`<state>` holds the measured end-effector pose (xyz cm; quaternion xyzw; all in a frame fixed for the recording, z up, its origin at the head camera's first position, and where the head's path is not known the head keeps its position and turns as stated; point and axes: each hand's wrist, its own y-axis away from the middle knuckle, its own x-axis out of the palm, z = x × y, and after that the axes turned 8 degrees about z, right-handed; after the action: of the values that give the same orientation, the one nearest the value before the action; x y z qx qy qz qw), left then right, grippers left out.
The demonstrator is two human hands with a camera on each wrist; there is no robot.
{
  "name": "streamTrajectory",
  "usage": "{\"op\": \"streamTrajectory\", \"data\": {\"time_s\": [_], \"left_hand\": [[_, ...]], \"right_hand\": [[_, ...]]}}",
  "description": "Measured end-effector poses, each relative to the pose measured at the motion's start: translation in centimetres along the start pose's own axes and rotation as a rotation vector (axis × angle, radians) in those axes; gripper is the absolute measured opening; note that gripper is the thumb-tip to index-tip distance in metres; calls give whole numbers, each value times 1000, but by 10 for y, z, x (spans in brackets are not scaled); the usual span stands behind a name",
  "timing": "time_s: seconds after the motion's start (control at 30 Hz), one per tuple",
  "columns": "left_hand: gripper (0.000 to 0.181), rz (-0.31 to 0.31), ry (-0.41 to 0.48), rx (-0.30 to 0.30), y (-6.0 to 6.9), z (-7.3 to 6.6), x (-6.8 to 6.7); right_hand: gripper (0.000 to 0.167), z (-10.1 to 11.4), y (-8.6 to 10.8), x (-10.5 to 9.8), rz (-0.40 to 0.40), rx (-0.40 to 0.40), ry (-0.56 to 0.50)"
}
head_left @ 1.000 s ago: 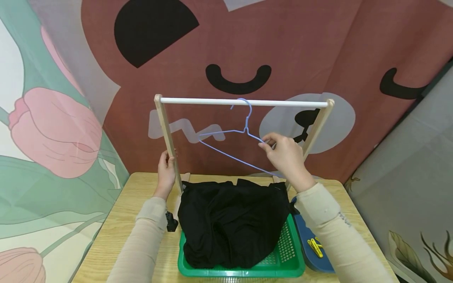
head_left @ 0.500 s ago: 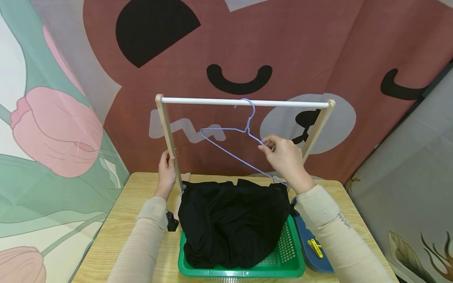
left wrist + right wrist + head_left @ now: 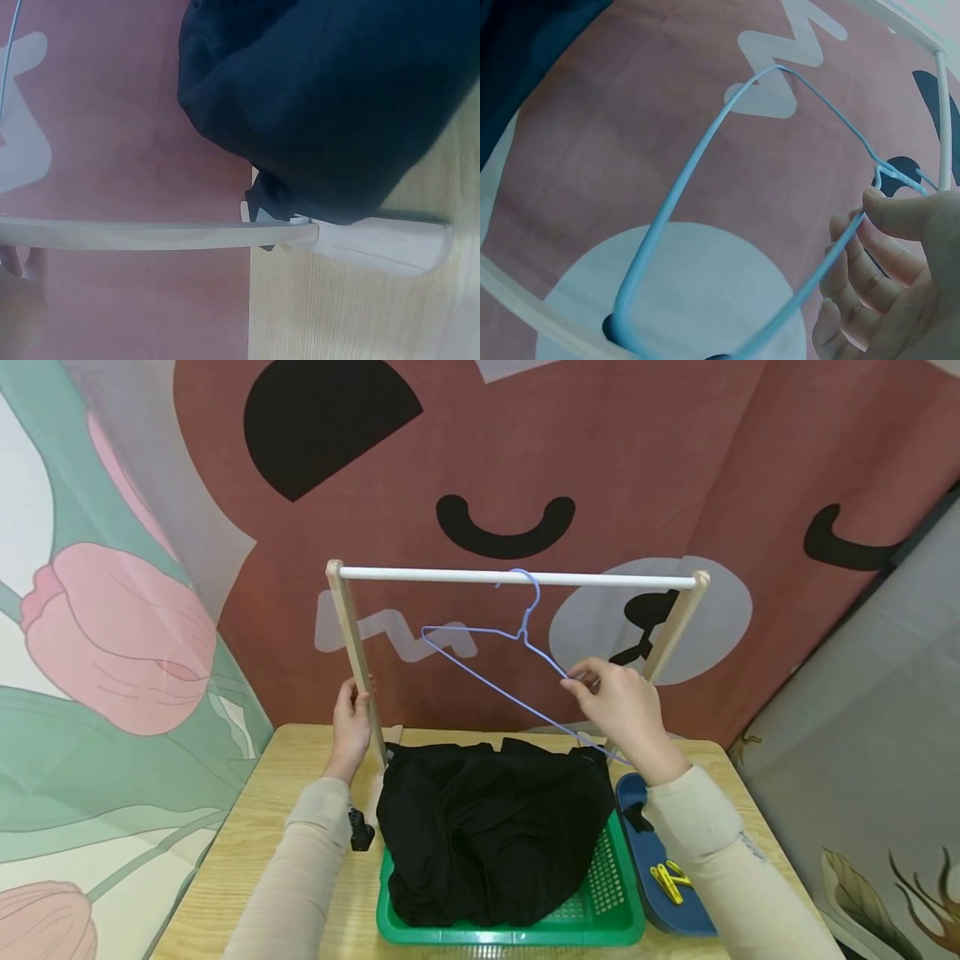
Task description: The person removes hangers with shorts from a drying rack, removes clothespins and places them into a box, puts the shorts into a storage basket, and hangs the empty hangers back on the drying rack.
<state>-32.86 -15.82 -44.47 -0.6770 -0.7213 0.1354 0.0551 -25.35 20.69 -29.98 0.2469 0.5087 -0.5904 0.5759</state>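
Observation:
A blue hanger [image 3: 491, 682] hangs by its hook over the white bar [image 3: 442, 575] of a wooden rack, tilted down to the right. My right hand [image 3: 622, 706] pinches its right shoulder between thumb and fingers; the right wrist view shows the thumb of that hand [image 3: 896, 277] on the blue wire [image 3: 679, 187]. At the rack's left post [image 3: 352, 639], my left hand [image 3: 351, 727] grips the wood, fingers partly hidden behind it. Black cloth [image 3: 495, 835] lies heaped in a green basket [image 3: 510, 937] below; in the left wrist view the cloth [image 3: 322, 105] drapes beside the post [image 3: 150, 235].
A blue tray [image 3: 660, 906] with yellow clips [image 3: 667, 883] and a small black item [image 3: 637, 817] stands right of the basket, partly under the right sleeve. The wooden table [image 3: 225, 860] meets a printed cloth backdrop [image 3: 525, 443] behind the rack.
My right hand has moved a little right and down along the hanger's shoulder. The hanger has tilted further, its right end lower and its left end higher. My left hand stays put.

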Motion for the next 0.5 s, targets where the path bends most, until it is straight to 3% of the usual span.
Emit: {"op": "streamTrajectory", "data": {"time_s": [0.33, 0.5], "left_hand": [[44, 7, -35, 12, 0, -3, -1], [45, 13, -40, 3, 2, -2, -3]], "right_hand": [[18, -20, 37, -5, -70, 25, -20], [15, -28, 56, -6, -134, -14, -29]]}}
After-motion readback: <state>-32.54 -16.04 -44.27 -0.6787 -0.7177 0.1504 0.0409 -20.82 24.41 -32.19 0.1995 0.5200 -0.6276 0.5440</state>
